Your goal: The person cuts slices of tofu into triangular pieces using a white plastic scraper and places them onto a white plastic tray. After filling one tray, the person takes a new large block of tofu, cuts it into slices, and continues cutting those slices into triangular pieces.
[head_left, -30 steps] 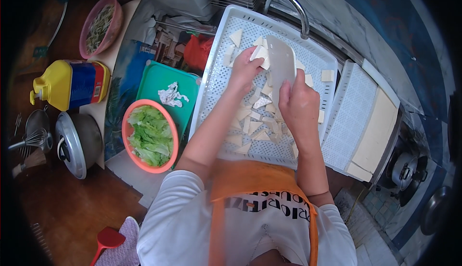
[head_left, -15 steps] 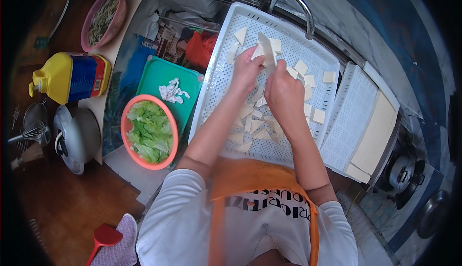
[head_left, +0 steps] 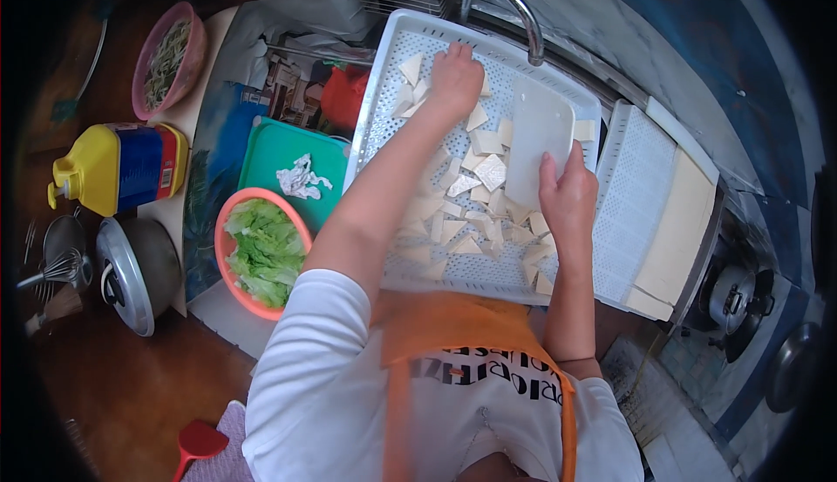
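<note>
A white perforated tray point(head_left: 370, 151) lies in front of me, strewn with pale pieces of tofu point(head_left: 486, 141), some squares and some triangles. Over its far left part, my left hand point(head_left: 458, 81) reaches down among pieces with its fingers curled; whatever is under them is hidden. My right hand point(head_left: 568, 190) grips a cleaver point(head_left: 540, 138) at the tray's right side. The cleaver's broad, pale blade faces up and covers part of the tray, and its handle is hidden in my fist.
A chrome faucet point(head_left: 534, 33) arches over the tray's far edge. To the right is another white perforated tray point(head_left: 635, 212). On the left are an orange bowl of lettuce point(head_left: 261, 251), a green board point(head_left: 261, 164) with crumpled foil, a yellow-and-blue jug point(head_left: 131, 164) and a lidded pot point(head_left: 144, 264).
My hands have parted. The left, which held a piece against the blade, has moved to the far left pieces; the right has drawn right and nearer with the cleaver, its blade now turned flat.
</note>
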The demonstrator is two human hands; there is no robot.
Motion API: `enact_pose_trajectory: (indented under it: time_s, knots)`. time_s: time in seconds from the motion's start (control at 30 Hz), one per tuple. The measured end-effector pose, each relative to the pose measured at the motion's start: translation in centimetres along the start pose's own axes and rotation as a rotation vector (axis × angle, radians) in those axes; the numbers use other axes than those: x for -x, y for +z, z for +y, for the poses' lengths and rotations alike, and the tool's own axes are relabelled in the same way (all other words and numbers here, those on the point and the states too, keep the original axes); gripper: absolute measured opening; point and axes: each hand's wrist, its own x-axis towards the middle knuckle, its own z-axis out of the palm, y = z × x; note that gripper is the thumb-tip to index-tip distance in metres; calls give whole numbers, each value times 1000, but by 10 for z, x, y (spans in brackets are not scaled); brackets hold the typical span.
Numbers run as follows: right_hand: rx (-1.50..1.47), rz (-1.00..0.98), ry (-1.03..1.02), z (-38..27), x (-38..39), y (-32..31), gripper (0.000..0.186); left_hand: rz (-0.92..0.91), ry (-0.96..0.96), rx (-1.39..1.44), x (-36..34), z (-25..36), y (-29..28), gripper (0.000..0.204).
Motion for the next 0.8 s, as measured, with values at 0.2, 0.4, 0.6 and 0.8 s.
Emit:
enact_pose_trajectory:
  time_s: [0.2,0.4,0.6,0.8]
  knots:
    - [72,26,0,12,7,-7,23,-67,44,67,13,30,-12,25]
    - [20,103,20,-6,6,-25,17,-105,-490,1448,24,57,-18,22]
    - [143,81,-53,4,5,-37,14,-400,-623,1925,18,83,-14,28]
    - [149,74,7,17,13,-42,16,-507,-548,1828,8,107,-20,28]
